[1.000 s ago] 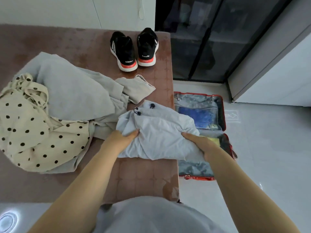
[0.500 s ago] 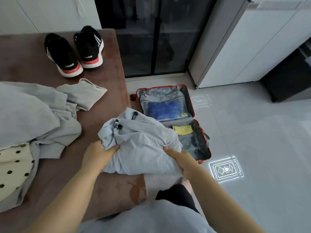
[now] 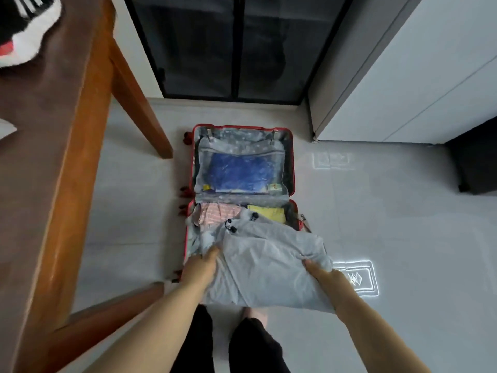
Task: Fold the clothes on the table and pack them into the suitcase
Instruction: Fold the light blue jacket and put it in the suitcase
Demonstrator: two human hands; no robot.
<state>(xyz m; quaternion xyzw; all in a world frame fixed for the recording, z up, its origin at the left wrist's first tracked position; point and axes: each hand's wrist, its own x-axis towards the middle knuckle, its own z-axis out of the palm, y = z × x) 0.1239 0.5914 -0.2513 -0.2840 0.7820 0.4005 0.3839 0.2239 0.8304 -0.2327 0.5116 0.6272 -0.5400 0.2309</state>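
Left grip: my left hand [image 3: 200,267] holds the left edge of the pale blue garment [image 3: 269,270], fingers closed into the cloth.
Right grip: my right hand [image 3: 322,275] pinches a bunched corner of the right edge, thumb on top.
Where the garment is: stretched between both hands over the near half of the open suitcase [image 3: 293,157] on the floor. I cannot tell whether it touches the contents yet.
Risk, fold: the bundle is loose and creased, so letting go from height would likely let it fall open.
Risk, overhang: its right side reaches past the suitcase's red rim. Set down like this, cloth could drape outside and catch when the case is closed.
Risk, cords: the dark drawstring toggles [image 3: 231,224] dangle at the far edge and may snag or trail out.
Risk, crowding: a pink striped piece [image 3: 217,214] and a yellow item [image 3: 269,212] already lie in that half, so pressing down could rumple them.
Around: a blue item [image 3: 239,170] sits behind the mesh of the far half. The table [image 3: 53,157] stands to the left, with a black shoe [image 3: 24,28] on it. A white cabinet [image 3: 430,76] is on the right.
In the way: nothing lies between the garment and the case. The table leg [image 3: 139,103] stands just beside the suitcase's far left corner.
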